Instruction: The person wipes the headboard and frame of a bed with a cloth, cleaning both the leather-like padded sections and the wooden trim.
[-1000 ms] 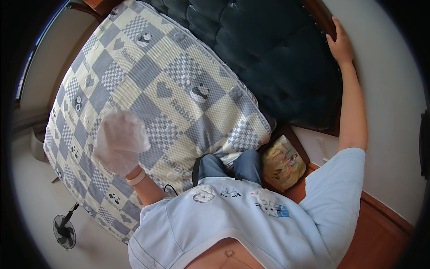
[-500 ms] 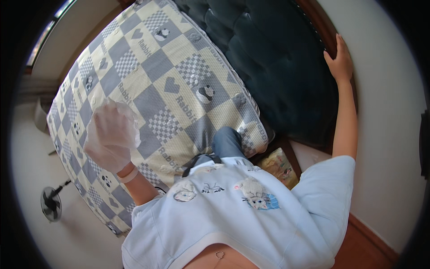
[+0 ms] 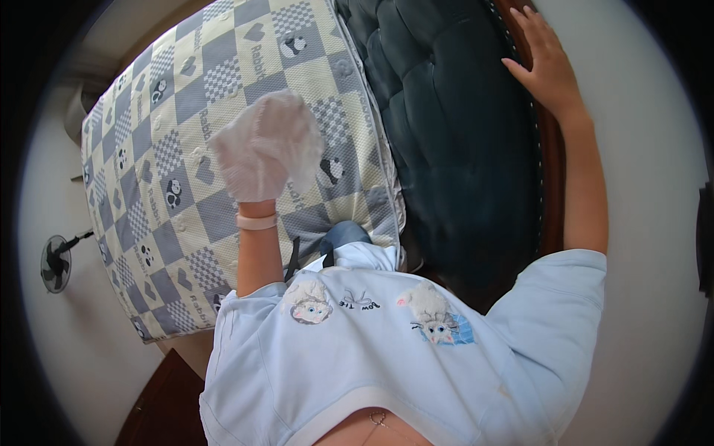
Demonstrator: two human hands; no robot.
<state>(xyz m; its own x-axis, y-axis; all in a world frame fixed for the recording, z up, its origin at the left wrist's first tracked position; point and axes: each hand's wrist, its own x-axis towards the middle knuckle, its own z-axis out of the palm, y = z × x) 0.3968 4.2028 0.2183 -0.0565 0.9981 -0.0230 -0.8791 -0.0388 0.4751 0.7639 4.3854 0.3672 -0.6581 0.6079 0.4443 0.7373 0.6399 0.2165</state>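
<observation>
A thin white mitt-like cloth (image 3: 249,156) covers my left hand (image 3: 271,145) down to the wrist, where a pale band sits. That hand is raised over the bed and its fingers are only faintly outlined through the fabric, apparently spread. My right hand (image 3: 549,70) is bare and open, thumb apart from the fingers, at the wooden edge (image 3: 526,37) of the dark tufted headboard (image 3: 461,141). It seems to rest on that edge. Below my left hand lies the bed's checked grey and cream cover (image 3: 178,149) with panda and heart patterns.
My knee (image 3: 346,234) presses against the bed close to the headboard. A black fan (image 3: 56,264) stands off to the left. The pale wall (image 3: 632,186) runs along the right, behind the headboard. Dark reddish wood (image 3: 167,401) shows at the lower left.
My left hand has moved right and farther out over the bed, and its cloth is more bunched. My right hand has shifted farther along the headboard's edge with fingers spread wider. My view has turned.
</observation>
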